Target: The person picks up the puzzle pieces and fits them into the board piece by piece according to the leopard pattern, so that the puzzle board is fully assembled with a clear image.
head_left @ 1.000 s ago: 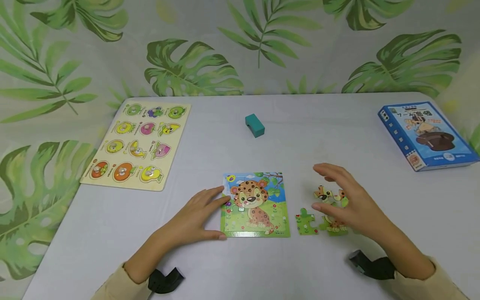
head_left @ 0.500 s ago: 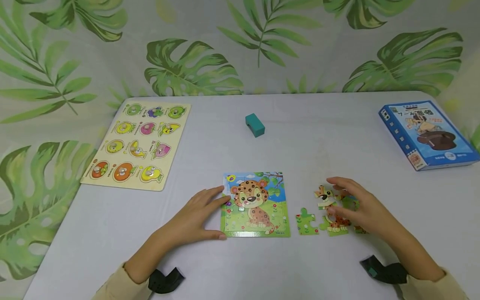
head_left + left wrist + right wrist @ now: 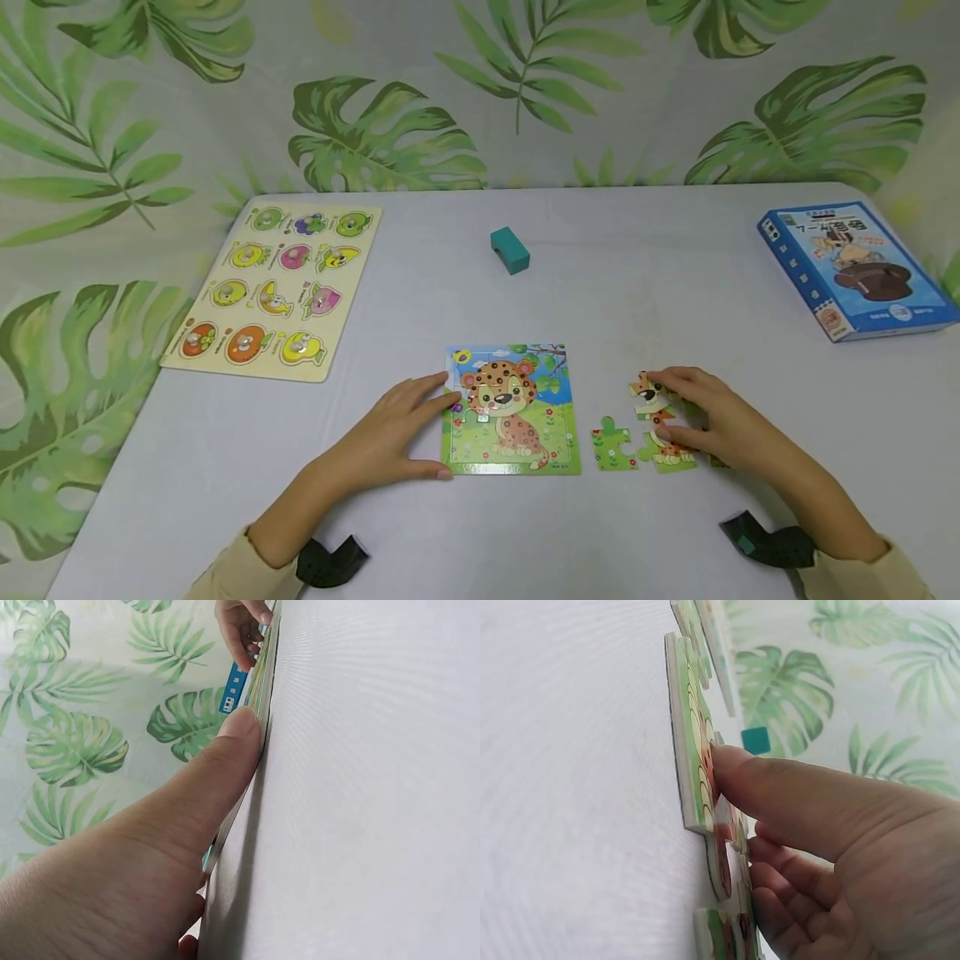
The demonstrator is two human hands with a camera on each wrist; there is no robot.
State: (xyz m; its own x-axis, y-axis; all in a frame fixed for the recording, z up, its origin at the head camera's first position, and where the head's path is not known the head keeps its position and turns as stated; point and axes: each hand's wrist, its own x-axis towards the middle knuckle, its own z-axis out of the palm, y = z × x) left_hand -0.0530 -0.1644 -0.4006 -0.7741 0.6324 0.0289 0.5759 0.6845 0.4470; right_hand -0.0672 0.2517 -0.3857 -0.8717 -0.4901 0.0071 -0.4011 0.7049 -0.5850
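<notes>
My left hand [image 3: 393, 433] rests at the left side of a square leopard jigsaw board [image 3: 517, 446], fingers extended along its left edge and thumb at its lower left corner. In the left wrist view the thumb [image 3: 217, 765] lies against the board's edge. My right hand [image 3: 723, 417] is over a group of loose jigsaw pieces [image 3: 675, 454], covering some of them. Its index finger reaches the upper spotted piece [image 3: 645, 396]. In the right wrist view the thumb [image 3: 742, 769] touches a flat green-edged piece [image 3: 694, 750], with the other fingers loosely bent behind.
Between board and right hand lies a single green jigsaw piece [image 3: 613, 446]. A teal block [image 3: 510, 252] sits farther back. A fruit knob puzzle [image 3: 270, 292] lies at left, and a blue box [image 3: 862, 271] at back right. A leaf-patterned cloth [image 3: 585, 92] hangs behind the table.
My right hand has moved right and lowered onto the loose pieces, its fingertips coming down on them. My left hand and the board stay where they were.
</notes>
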